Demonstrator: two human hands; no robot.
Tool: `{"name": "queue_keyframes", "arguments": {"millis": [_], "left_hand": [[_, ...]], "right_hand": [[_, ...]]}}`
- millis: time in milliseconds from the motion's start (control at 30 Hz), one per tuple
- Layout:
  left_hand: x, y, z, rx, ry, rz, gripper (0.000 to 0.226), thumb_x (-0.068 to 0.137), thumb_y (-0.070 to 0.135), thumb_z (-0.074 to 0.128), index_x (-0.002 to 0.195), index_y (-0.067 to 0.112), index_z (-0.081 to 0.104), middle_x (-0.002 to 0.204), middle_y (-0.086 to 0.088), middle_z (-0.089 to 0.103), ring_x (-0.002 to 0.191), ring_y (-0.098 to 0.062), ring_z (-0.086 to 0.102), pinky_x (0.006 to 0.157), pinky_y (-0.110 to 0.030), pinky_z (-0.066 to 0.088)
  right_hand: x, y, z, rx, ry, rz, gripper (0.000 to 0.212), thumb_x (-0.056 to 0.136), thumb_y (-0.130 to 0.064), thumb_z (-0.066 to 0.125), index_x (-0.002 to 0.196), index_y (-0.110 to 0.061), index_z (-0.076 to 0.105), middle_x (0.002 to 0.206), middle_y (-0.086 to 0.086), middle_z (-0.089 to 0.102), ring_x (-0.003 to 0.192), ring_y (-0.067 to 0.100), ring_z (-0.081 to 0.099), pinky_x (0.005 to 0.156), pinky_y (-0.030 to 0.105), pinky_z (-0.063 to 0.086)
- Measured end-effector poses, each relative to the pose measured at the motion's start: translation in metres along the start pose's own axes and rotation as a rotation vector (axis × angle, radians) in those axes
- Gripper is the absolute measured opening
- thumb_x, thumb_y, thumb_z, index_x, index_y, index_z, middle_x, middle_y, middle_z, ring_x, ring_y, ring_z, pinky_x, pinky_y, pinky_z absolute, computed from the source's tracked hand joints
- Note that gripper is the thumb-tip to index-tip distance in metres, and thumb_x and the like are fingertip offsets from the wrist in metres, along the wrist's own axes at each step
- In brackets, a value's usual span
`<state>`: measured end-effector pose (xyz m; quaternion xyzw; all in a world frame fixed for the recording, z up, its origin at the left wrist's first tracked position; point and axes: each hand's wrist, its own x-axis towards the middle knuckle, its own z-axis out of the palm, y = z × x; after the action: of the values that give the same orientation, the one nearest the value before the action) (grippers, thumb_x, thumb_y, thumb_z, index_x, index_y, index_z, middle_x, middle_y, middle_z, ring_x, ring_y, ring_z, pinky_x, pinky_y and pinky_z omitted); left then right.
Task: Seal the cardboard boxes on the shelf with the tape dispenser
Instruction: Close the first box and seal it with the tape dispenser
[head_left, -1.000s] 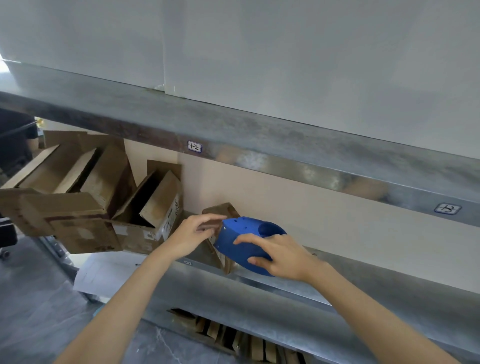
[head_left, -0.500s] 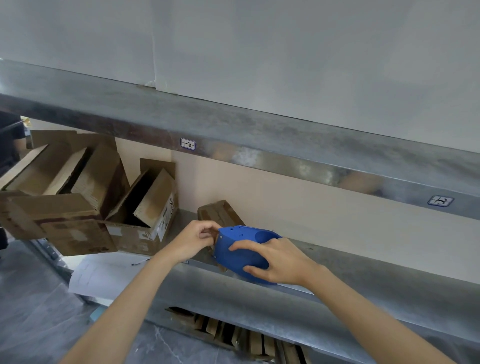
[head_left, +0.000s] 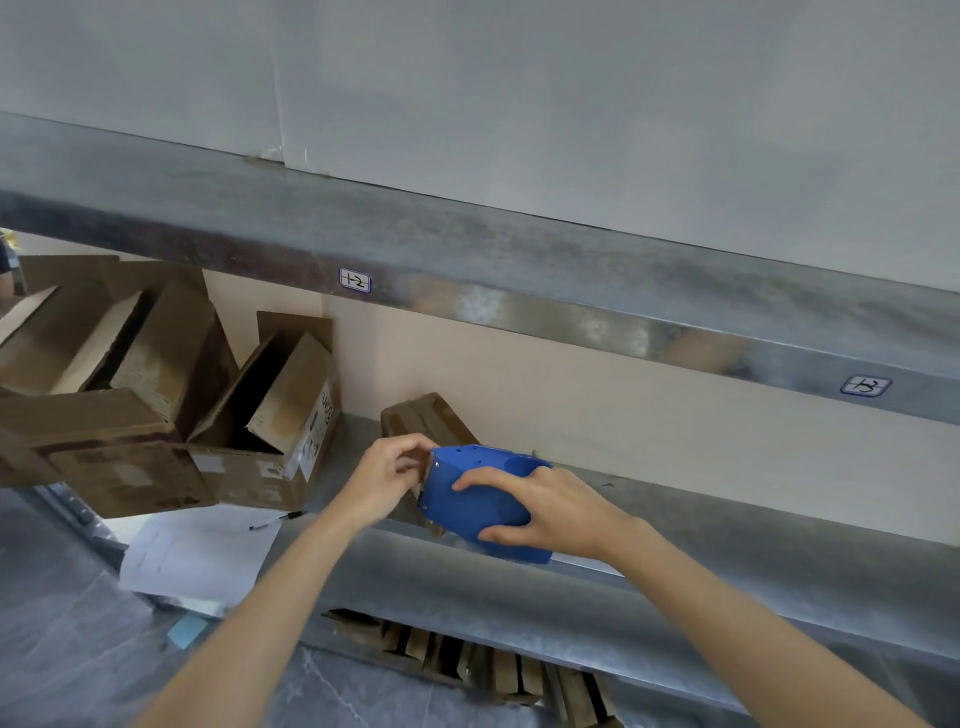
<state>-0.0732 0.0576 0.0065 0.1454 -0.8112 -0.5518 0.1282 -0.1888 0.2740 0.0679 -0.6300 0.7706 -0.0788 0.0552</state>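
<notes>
A blue tape dispenser (head_left: 470, 493) sits against a small brown cardboard box (head_left: 423, 421) on the metal shelf (head_left: 753, 525). My right hand (head_left: 540, 512) grips the dispenser from the right, fingers curled over its top and side. My left hand (head_left: 387, 480) is at the dispenser's left end, fingers curled and pinching at its front edge beside the small box; what it pinches is hidden. Left of them stands an open cardboard box (head_left: 270, 421) with raised flaps, and further left a larger open cardboard box (head_left: 93, 374).
An upper metal shelf (head_left: 467, 270) with number labels overhangs the work area. A white paper sheet (head_left: 197, 551) and a pen (head_left: 278, 519) lie at the shelf's front left edge. Flattened cardboard (head_left: 467, 660) is stacked below. The grey floor lies at lower left.
The dispenser and my right hand have moved down and slightly left along the small box. My left hand's fingers have curled in at the dispenser's front.
</notes>
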Motion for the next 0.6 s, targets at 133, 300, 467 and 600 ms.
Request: {"name": "queue_keyframes", "arguments": {"millis": [133, 300, 467, 600], "left_hand": [[-0.001, 0.002, 0.001, 0.015, 0.092, 0.019, 0.044, 0.087, -0.020, 0.054, 0.090, 0.021, 0.070, 0.092, 0.004, 0.073, 0.093, -0.015, 0.071, 0.080, -0.022, 0.055], [-0.004, -0.001, -0.005, 0.030, 0.170, 0.035, 0.034, 0.087, -0.012, 0.062, 0.086, 0.022, 0.070, 0.085, 0.008, 0.071, 0.082, -0.012, 0.070, 0.077, -0.018, 0.053], [-0.010, -0.013, -0.022, -0.001, 0.203, -0.007, 0.024, 0.089, -0.007, 0.064, 0.095, 0.016, 0.070, 0.085, -0.009, 0.067, 0.076, -0.011, 0.069, 0.080, -0.019, 0.053], [-0.015, -0.015, -0.008, -0.035, 0.194, -0.045, 0.027, 0.090, -0.009, 0.062, 0.103, 0.014, 0.071, 0.084, -0.010, 0.065, 0.076, -0.009, 0.069, 0.077, -0.013, 0.050]], "right_hand": [[0.001, 0.006, -0.003, 0.024, -0.007, 0.008, 0.046, 0.094, -0.049, 0.056, 0.134, -0.053, 0.034, 0.058, 0.003, 0.044, 0.052, 0.017, 0.038, 0.053, 0.026, 0.033], [-0.003, 0.016, -0.005, 0.010, -0.002, 0.018, 0.047, 0.093, -0.052, 0.055, 0.134, -0.055, 0.032, 0.062, 0.006, 0.052, 0.055, 0.021, 0.043, 0.056, 0.029, 0.038], [-0.020, 0.035, -0.005, -0.004, 0.015, 0.058, 0.047, 0.091, -0.053, 0.057, 0.133, -0.055, 0.035, 0.061, 0.005, 0.051, 0.051, 0.015, 0.039, 0.055, 0.026, 0.038], [-0.027, 0.039, -0.004, 0.002, 0.006, 0.075, 0.047, 0.090, -0.053, 0.058, 0.132, -0.055, 0.038, 0.052, 0.001, 0.039, 0.060, 0.007, 0.046, 0.051, 0.019, 0.029]]}}
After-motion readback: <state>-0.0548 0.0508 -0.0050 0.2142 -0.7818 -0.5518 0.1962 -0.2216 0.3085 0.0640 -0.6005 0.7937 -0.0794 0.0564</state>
